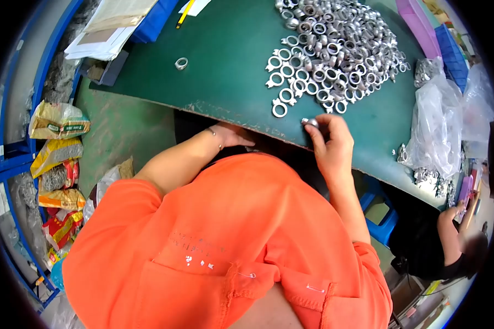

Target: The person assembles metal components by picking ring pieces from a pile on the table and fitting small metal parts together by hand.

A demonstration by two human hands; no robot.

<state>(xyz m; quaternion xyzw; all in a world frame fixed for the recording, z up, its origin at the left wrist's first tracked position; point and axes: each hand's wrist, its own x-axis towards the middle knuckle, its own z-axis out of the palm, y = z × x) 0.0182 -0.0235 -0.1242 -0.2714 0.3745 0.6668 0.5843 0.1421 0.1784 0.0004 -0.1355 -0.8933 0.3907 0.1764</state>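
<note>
My right hand [333,143] is at the front edge of the green table [219,82], its thumb and fingers closed on a metal ring part [311,122]. My left hand [231,135] reaches partly under the table edge; its fingers are hidden there, and whether it holds anything does not show. Beyond my right hand lies a large heap of silvery ring parts [335,49], with several loose ones at its near left side. One single ring [181,63] lies apart on the left of the table.
Papers [107,27] and a blue bin [153,22] stand at the back left, near a yellow pencil [186,13]. Clear plastic bags [436,126] lie at the right. Another person [433,236] sits at the lower right, beside a blue stool [380,219]. Colourful sacks [59,120] line the left.
</note>
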